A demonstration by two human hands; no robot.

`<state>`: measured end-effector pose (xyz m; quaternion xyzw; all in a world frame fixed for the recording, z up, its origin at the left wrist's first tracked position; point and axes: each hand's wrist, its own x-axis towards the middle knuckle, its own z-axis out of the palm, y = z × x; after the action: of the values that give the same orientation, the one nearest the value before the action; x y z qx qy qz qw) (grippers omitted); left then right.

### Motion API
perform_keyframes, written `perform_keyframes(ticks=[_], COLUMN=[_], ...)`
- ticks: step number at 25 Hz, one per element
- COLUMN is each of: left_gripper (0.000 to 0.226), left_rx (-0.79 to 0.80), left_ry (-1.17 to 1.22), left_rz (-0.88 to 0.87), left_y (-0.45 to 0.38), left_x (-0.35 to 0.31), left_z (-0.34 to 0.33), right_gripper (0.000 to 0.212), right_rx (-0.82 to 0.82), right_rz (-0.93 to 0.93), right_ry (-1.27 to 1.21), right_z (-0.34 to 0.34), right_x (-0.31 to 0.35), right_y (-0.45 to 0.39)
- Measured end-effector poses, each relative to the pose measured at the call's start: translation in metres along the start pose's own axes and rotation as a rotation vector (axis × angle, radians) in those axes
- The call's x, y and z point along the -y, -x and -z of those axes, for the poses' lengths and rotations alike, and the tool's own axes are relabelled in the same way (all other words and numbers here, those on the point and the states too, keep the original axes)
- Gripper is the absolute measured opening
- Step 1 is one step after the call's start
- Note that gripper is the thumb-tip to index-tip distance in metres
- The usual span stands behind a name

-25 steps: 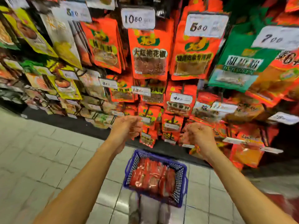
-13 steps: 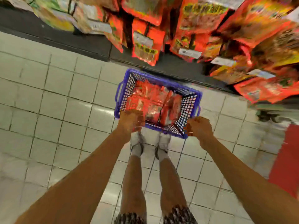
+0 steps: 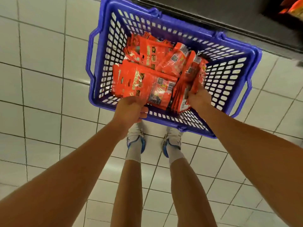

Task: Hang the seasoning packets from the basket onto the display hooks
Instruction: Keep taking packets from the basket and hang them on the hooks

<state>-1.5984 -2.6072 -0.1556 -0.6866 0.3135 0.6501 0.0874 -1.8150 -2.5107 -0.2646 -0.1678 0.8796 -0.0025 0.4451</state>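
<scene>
A blue plastic basket [image 3: 105, 51] stands on the tiled floor in front of my feet, filled with several red-orange seasoning packets [image 3: 144, 79]. My right hand [image 3: 197, 98] is inside the basket and grips a standing bunch of packets [image 3: 188, 86] at the right side. My left hand [image 3: 129, 108] is at the basket's near rim, fingers curled down at the edge of the flat packet stack; whether it holds a packet is hidden. The display hooks are out of view.
The dark base of the display shelf [image 3: 213, 15] runs along the top behind the basket, with a corner of hanging packets [image 3: 291, 7] at top right. My legs and white shoes [image 3: 136, 141] stand just behind the basket on white floor tiles [image 3: 41, 79].
My view has tilted down from the display wall to the basket. Both hands dropped from the hooks into the basket, and the right hand has taken hold of a bunch of packets.
</scene>
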Motion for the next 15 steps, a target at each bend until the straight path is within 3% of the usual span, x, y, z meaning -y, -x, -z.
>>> perform_keyframes(ticks=[2,5,7,9,10,12,15], left_gripper=[0.017,0.011,0.043,0.085,0.095,0.088,0.035], left_rx=[0.000,-0.005,0.052,0.114,0.154,0.256,0.345], left_ry=[-0.036,-0.212,-0.316,-0.370,-0.387,-0.417,-0.438], left_rz=[-0.006,-0.097,-0.187,-0.298,-0.352,-0.376,-0.332], left_y=[0.002,0.010,0.014,0.018,0.020,0.019,0.018], left_x=[0.003,-0.006,-0.018,-0.035,-0.042,-0.054,-0.058], left_z=[0.005,0.010,0.010,0.012,0.013,0.019,0.032], right_gripper=[0.031,0.024,0.037,0.046,0.045,0.037,0.033], right_rx=[-0.075,-0.011,0.127,0.348,0.470,0.626,0.610], right_rz=[0.072,0.271,0.268,0.245,0.244,0.247,0.257], right_ry=[-0.028,-0.051,-0.224,-0.367,-0.411,-0.482,-0.534], right_z=[0.012,0.049,0.079,0.108,0.118,0.130,0.124], right_x=[0.001,0.006,0.019,0.040,0.051,0.071,0.097], right_y=[0.010,0.044,0.068,0.087,0.093,0.099,0.095])
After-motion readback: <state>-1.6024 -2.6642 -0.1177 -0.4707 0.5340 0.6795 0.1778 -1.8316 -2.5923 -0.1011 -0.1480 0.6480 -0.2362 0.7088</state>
